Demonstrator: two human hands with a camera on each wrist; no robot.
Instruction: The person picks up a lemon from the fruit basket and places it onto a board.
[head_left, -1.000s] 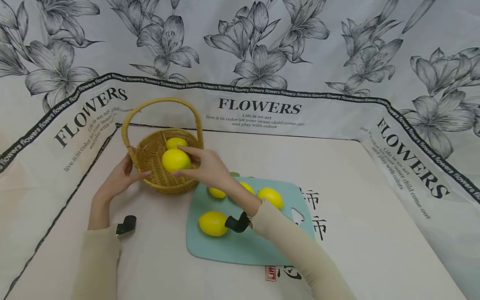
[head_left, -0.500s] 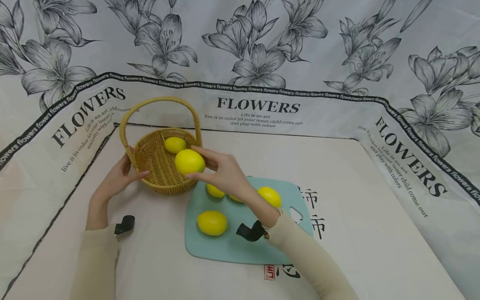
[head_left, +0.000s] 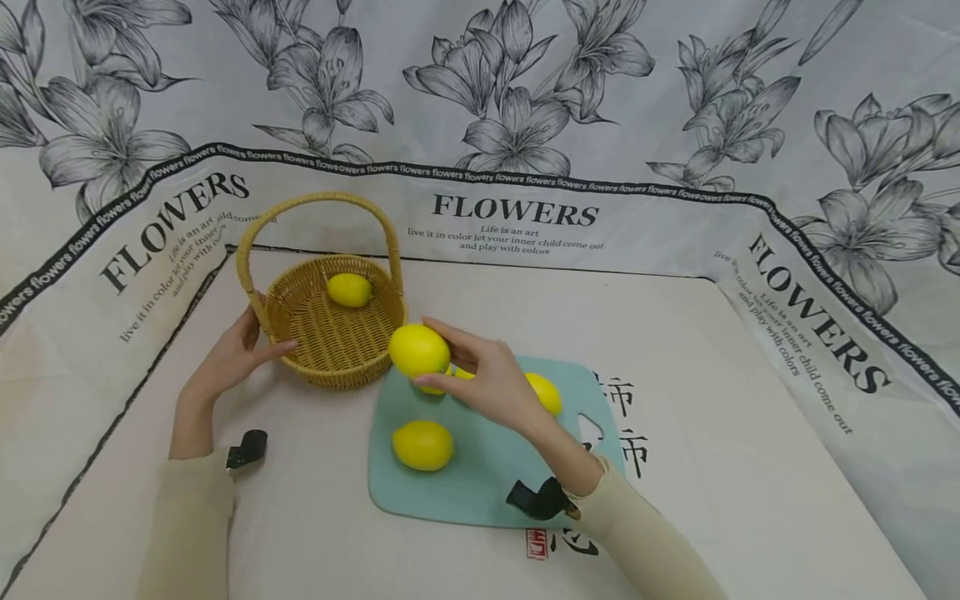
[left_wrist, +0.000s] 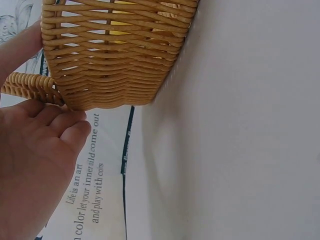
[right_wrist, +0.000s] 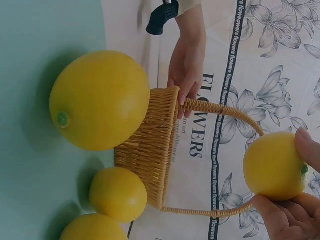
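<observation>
A yellow lemon (head_left: 418, 350) is pinched between the thumb and fingers of my right hand (head_left: 491, 385), above the near right side of the wicker basket and the board's far left corner. My left hand (head_left: 231, 357) grips the left side of the basket (head_left: 341, 377), thumb over the rim and fingers outside by the handle's base. Inside the basket lies one lemon (head_left: 349, 290). On the pale blue-green cutting board (head_left: 465, 500) rest several lemons, with one lemon (head_left: 422, 446) near its left edge and another lemon (head_left: 543, 393) at the far right. My right hand partly hides the others.
A white cloth (head_left: 720, 467) printed with black characters covers the table. Behind it rises a flower-printed backdrop (head_left: 517, 125). The tall arched handle (head_left: 322, 198) spans the basket. The board's cut-out grip (head_left: 590, 429) is at its right.
My right hand has drawn the lemon from over the basket toward the right and nearer to me, over the board's edge. My left hand keeps its grip on the basket.
</observation>
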